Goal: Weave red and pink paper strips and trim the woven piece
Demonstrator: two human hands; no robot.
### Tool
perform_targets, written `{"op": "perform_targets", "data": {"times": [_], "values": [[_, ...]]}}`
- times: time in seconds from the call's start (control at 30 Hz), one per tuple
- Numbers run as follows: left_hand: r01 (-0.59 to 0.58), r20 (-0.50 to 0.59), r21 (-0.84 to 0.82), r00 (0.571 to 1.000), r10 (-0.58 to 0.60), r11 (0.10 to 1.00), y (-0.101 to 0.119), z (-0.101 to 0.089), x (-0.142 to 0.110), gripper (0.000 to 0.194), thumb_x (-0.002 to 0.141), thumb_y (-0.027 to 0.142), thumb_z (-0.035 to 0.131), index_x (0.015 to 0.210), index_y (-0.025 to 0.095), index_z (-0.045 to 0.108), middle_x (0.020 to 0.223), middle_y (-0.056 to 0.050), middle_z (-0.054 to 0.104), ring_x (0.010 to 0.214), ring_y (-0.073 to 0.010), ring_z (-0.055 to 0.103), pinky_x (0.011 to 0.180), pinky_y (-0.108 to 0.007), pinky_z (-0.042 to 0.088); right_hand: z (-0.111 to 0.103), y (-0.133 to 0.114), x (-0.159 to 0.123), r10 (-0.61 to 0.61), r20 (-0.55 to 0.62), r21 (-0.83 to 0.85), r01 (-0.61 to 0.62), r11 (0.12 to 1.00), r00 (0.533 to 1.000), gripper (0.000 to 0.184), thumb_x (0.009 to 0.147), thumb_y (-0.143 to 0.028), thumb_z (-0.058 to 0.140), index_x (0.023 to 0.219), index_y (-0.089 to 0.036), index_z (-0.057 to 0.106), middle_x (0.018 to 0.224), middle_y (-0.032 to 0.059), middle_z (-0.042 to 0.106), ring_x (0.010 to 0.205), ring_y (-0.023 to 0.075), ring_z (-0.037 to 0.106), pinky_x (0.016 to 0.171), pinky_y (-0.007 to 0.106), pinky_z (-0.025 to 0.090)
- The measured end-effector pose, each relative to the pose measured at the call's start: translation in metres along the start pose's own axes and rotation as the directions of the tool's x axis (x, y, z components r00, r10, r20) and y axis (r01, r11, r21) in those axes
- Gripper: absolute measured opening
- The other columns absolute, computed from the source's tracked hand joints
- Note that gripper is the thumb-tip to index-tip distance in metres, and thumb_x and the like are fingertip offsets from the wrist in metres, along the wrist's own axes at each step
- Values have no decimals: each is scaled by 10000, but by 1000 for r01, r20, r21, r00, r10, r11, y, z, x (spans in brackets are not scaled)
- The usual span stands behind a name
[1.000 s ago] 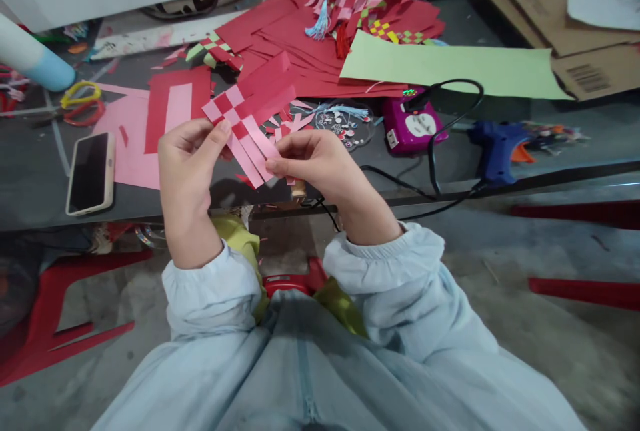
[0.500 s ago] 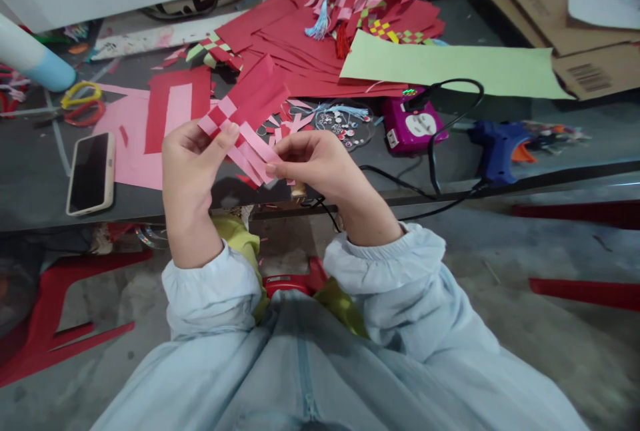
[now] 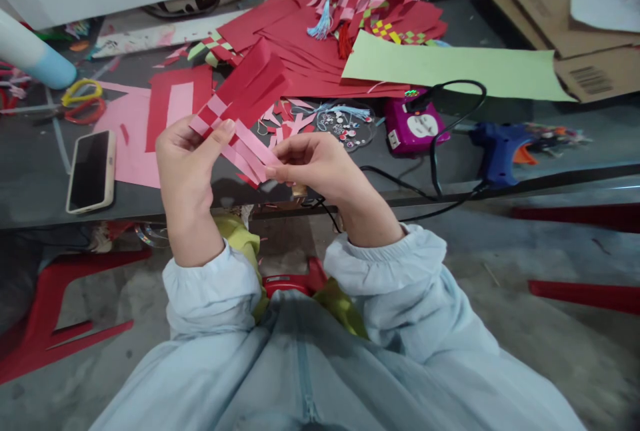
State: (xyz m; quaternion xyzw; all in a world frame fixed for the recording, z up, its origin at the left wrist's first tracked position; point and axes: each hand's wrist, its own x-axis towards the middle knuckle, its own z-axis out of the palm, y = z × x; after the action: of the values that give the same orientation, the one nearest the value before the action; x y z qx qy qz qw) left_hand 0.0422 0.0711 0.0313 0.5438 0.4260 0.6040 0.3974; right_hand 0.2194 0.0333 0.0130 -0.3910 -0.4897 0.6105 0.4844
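Pale blue sleeves [image 3: 387, 261], a pair, gather at the wrists. Left hand [image 3: 187, 164]: thumb and fingers clamp the checkered part of the woven paper [image 3: 217, 106]. Right hand [image 3: 327, 161]: fingertips pinch its pink strips [image 3: 250, 151] near their ends. Woven paper, red and pink: slants between both hands, above the table [image 3: 137, 201]. Phone [image 3: 91, 171]: lies screen up, at left. Blue glue gun [image 3: 497, 151]: lies at right. Scissors [image 3: 83, 101]: lie beyond the phone. Pale green sheet [image 3: 450, 70]: overlaps the red paper pile [image 3: 295, 34].
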Motion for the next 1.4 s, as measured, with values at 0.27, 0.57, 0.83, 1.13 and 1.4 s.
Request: {"op": "perform_targets", "data": {"times": [0.27, 0.57, 0.83, 1.13, 1.4], "values": [[-24, -81, -138, 997, 12, 990, -4, -10, 7, 285, 599, 341, 923, 659, 197, 684, 630, 66, 647, 573, -68, 577, 534, -276, 486, -2, 0, -2, 60, 60, -23, -59, 998, 996, 232, 619, -222, 835, 797, -111, 735, 612, 12, 698, 518, 82, 604, 484, 197, 482], [14, -110, -121, 994, -28, 993, -6, -16, 9, 296, 569, 363, 935, 659, 201, 704, 632, 49, 667, 562, -82, 596, 513, -268, 518, -1, -2, -10, 92, 136, -136, -74, 988, 986, 179, 626, -212, 812, 762, -124, 735, 621, 17, 698, 544, 94, 607, 513, 217, 484], [179, 62, -104, 983, -173, 978, 1, -10, 4, 277, 619, 364, 891, 703, 202, 683, 686, 18, 658, 638, -131, 653, 622, -298, 579, 0, 4, -6, 2, -9, -107, -3, 994, 1000, 388, 632, -417, 857, 853, -136, 709, 656, 2, 664, 567, 83, 559, 524, 214, 454], [236, 121, -82, 967, -226, 968, 2, 5, -1, 328, 554, 323, 910, 564, 197, 607, 606, 37, 585, 579, -95, 588, 562, -246, 532, 5, -3, -4, 50, 3, -53, -50, 997, 999, 428, 620, -525, 848, 636, -153, 638, 507, -29, 555, 467, 71, 491, 432, 205, 393], [184, 77, -107, 981, -176, 977, -5, -5, 5, 362, 518, 391, 938, 592, 213, 633, 620, 41, 607, 560, -94, 565, 531, -276, 518, -1, -2, -7, 67, 49, -42, -65, 997, 997, 395, 658, -500, 832, 656, -140, 671, 561, 2, 629, 504, 72, 541, 459, 200, 430]]}}
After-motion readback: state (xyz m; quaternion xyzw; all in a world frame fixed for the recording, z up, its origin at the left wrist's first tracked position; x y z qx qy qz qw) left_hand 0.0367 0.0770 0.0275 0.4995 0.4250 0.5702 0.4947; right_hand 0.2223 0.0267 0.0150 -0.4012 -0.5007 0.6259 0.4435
